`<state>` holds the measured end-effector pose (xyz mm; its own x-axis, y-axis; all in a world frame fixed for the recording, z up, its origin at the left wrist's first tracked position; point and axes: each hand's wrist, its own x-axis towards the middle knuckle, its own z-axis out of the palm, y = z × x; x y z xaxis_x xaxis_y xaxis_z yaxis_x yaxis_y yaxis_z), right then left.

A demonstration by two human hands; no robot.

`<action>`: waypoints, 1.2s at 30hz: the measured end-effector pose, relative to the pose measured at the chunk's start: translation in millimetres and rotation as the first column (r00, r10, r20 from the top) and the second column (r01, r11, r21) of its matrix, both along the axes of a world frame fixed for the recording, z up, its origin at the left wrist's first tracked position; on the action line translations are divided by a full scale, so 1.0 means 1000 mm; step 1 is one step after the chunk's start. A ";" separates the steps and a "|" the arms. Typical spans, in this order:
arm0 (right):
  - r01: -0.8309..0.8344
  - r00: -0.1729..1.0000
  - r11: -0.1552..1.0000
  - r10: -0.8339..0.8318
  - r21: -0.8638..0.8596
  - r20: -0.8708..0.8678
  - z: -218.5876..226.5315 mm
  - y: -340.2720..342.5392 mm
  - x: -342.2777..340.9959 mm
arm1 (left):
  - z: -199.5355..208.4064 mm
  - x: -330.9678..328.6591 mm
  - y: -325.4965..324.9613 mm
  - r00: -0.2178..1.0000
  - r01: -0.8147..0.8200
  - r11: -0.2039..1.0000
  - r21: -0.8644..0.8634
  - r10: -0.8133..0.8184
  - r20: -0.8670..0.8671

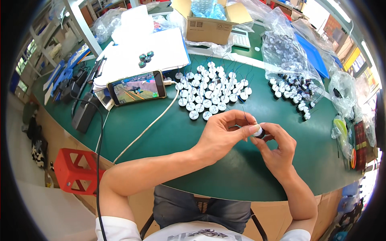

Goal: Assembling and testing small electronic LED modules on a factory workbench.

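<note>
Both hands meet above the green table (161, 136), a little right of the middle. My right hand (278, 149) is closed, thumb and fingers gripping a small round part (260, 133) with a black side and a white face. My left hand (226, 130) pinches at the same part's white side, where a thin dark wire rises by the fingertips; whether it grips wire or part is hidden. Just beyond my hands stands a cluster of similar white-topped black round parts (207, 103), thin wires sticking up from them.
A phone (137, 88) showing a game leans on its side at the left, its white cable (148, 126) crossing the table. Behind are white papers (165, 46) and a cardboard box (209, 31). At right, a clear bag (283, 54) spills more parts. A red stool (76, 170) stands left.
</note>
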<state>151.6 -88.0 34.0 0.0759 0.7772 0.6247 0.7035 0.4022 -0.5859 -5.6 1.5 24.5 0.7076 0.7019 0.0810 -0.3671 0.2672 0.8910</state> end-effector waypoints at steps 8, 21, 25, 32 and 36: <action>0.017 0.995 0.999 -0.013 0.038 -0.100 -0.004 0.001 -0.002 | 0.004 -0.001 -0.001 1.000 -0.009 1.000 -0.002 0.009 -0.004; 0.041 0.996 0.996 -0.034 0.080 -0.088 -0.006 0.003 0.002 | 0.001 0.002 0.000 0.999 -0.040 0.999 -0.023 0.040 -0.002; -0.004 0.993 0.996 0.014 0.084 -0.117 -0.004 0.000 0.003 | 0.000 0.002 0.001 0.999 -0.051 0.999 -0.008 0.051 0.001; -0.021 0.990 0.995 0.035 0.097 -0.135 -0.004 0.002 0.004 | 0.001 0.002 -0.001 0.998 -0.057 0.996 -0.062 0.058 0.015; 0.005 0.995 0.996 0.003 0.088 -0.098 -0.005 0.000 0.007 | 0.001 0.003 -0.003 0.999 -0.042 0.999 -0.035 0.042 0.002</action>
<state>158.2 -88.1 28.6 0.1410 0.7192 0.6804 0.6449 0.4547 -0.6143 -2.9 -1.1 25.2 0.6771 0.7336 0.0579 -0.3808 0.2820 0.8806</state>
